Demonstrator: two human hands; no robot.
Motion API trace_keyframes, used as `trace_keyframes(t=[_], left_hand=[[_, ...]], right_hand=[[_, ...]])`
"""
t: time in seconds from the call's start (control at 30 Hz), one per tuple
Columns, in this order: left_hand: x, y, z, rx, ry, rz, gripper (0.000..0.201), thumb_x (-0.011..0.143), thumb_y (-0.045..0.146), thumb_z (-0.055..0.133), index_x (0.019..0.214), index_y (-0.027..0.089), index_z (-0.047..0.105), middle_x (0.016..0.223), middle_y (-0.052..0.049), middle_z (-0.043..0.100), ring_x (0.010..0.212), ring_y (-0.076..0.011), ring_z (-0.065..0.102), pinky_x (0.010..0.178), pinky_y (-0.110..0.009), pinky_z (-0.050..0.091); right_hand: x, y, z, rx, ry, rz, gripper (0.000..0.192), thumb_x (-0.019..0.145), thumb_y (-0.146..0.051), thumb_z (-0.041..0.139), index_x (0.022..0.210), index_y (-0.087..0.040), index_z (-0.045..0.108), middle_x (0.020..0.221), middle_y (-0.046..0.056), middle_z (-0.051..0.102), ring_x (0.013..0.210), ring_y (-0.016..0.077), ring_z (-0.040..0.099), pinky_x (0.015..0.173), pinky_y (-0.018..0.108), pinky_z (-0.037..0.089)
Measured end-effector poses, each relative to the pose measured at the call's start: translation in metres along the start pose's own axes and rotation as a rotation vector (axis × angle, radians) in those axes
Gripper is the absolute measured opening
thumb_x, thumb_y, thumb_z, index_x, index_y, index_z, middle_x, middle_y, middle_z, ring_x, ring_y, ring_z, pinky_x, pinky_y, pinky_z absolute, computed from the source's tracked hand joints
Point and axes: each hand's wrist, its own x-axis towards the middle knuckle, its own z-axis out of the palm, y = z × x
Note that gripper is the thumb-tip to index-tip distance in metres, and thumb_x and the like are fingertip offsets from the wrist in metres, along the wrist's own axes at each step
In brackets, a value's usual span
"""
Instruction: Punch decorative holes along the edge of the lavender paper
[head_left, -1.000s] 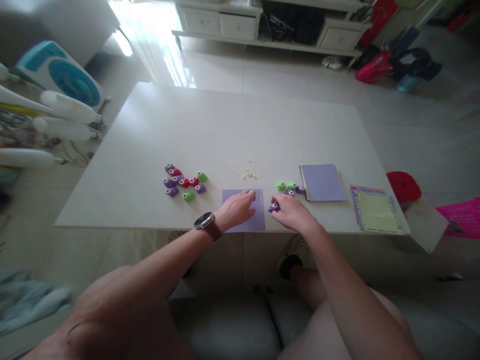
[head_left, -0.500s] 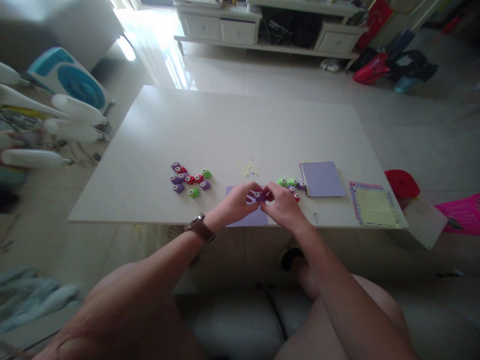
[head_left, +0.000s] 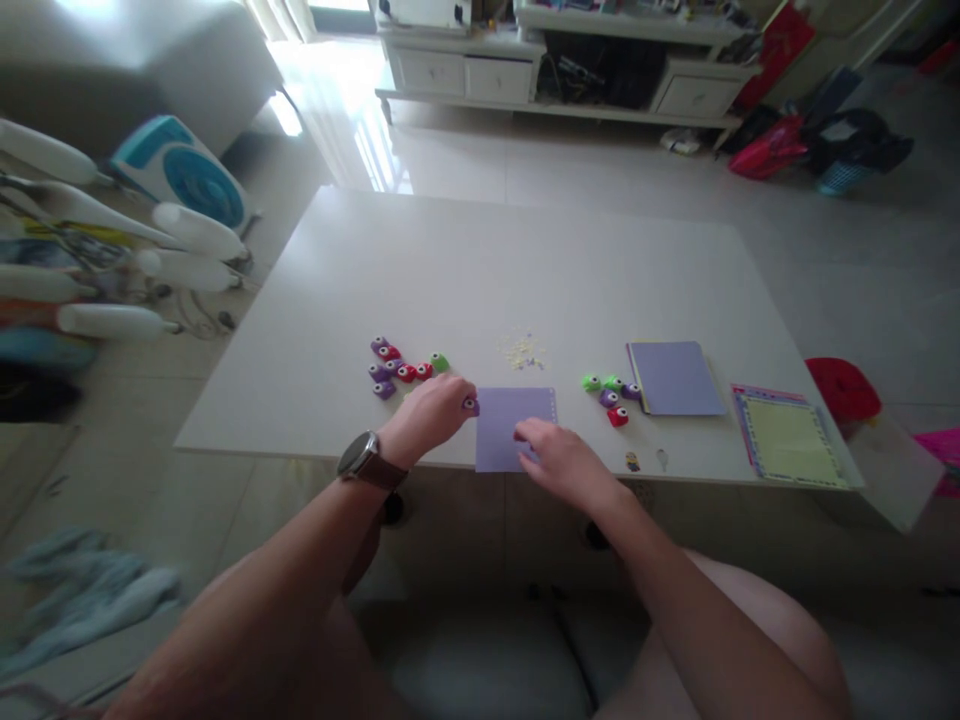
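Observation:
My left hand (head_left: 429, 410), wearing a wristwatch, pinches a small purple craft punch (head_left: 470, 404) with a white round button, just by the left edge of a purple sheet of paper (head_left: 501, 430). Small holes run down the sheet's right edge. My right hand (head_left: 562, 460) is over the sheet's lower right part, its fingers loosely bent and apart, with nothing visible in them. Purple, red and green punches (head_left: 406, 373) lie in a group beyond my left hand. Another group of punches (head_left: 610, 398) sits to the right of the sheet.
Tiny paper bits (head_left: 523, 351) are scattered beyond the sheet. Rightward on the white table (head_left: 480, 260) lie a stack of purple paper (head_left: 677, 378), yellow bordered sheets (head_left: 791, 440), a small cartoon figure (head_left: 633, 461) and a small pale item (head_left: 661, 459).
My hands have parted. The left has moved left with the purple punch, and the right has drawn back toward me over the sheet. The sheet's holed edge now shows. The camera view has shifted.

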Motion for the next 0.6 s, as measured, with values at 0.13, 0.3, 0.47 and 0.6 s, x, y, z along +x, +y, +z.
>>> trace_keyframes(t=[0.13, 0.3, 0.47, 0.6], left_hand=[[-0.004, -0.023, 0.003, 0.155, -0.009, -0.142, 0.021, 0.09, 0.017, 0.058, 0.098, 0.017, 0.078, 0.095, -0.012, 0.076, 0.091, -0.0273, 0.071, 0.083, -0.036, 0.054], [-0.006, -0.03, 0.009, 0.257, 0.009, -0.25, 0.028, 0.089, 0.013, 0.05, 0.097, 0.019, 0.076, 0.096, -0.013, 0.074, 0.091, -0.0275, 0.07, 0.079, -0.034, 0.053], [-0.002, -0.035, 0.011, 0.248, 0.001, -0.251, 0.033, 0.088, 0.011, 0.046, 0.102, 0.017, 0.076, 0.096, -0.014, 0.073, 0.095, -0.0297, 0.07, 0.078, -0.035, 0.053], [0.0, -0.031, 0.009, 0.265, 0.017, -0.27, 0.034, 0.087, 0.009, 0.047, 0.105, 0.017, 0.076, 0.109, -0.015, 0.073, 0.095, -0.0289, 0.071, 0.079, -0.036, 0.054]], right_hand=[[-0.002, -0.02, 0.017, -0.071, -0.198, -0.109, 0.01, 0.095, -0.013, 0.059, 0.101, -0.018, 0.065, 0.101, 0.007, 0.069, 0.095, 0.0218, 0.067, 0.08, 0.028, 0.045], [-0.005, -0.034, 0.026, -0.093, -0.25, -0.169, 0.013, 0.095, -0.014, 0.06, 0.106, -0.018, 0.066, 0.107, 0.009, 0.07, 0.1, 0.024, 0.068, 0.084, 0.03, 0.048], [-0.009, -0.035, 0.028, -0.108, -0.234, -0.186, 0.015, 0.095, -0.014, 0.058, 0.106, -0.017, 0.068, 0.107, 0.009, 0.071, 0.1, 0.025, 0.069, 0.085, 0.031, 0.05], [-0.013, -0.035, 0.029, -0.113, -0.222, -0.186, 0.016, 0.096, -0.014, 0.057, 0.106, -0.016, 0.069, 0.106, 0.01, 0.072, 0.099, 0.0253, 0.07, 0.086, 0.032, 0.051]])
